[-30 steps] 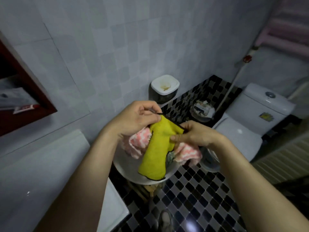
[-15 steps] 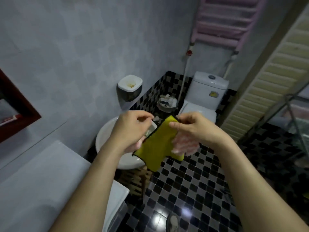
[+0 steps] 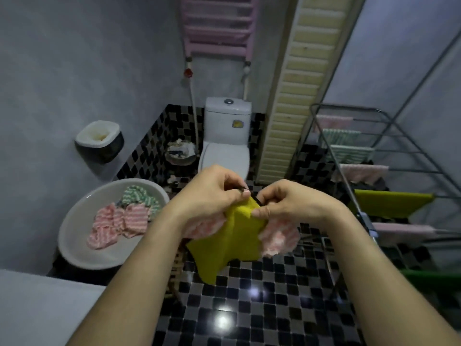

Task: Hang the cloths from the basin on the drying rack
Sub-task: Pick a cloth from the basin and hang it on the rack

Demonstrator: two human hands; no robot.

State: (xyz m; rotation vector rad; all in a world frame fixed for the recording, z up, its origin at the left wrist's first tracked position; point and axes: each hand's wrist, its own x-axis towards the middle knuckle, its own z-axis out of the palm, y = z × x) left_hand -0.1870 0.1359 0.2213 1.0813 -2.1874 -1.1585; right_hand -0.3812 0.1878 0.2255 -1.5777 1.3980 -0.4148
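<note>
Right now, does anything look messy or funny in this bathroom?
Mostly fine. The waste bin beside the toilet looks heaped with rubbish, and scraps lie on the floor near it.

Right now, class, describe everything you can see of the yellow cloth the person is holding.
The yellow cloth is a soft, fuzzy-looking piece with a dark trim showing at its top edge. It hangs crumpled in mid-air over the checkered floor, its top edge pinched between the left hand and the right hand, its lower corner drooping to a point. Pink striped cloth is bunched against it, showing on both sides. It touches neither the basin nor the drying rack.
</note>
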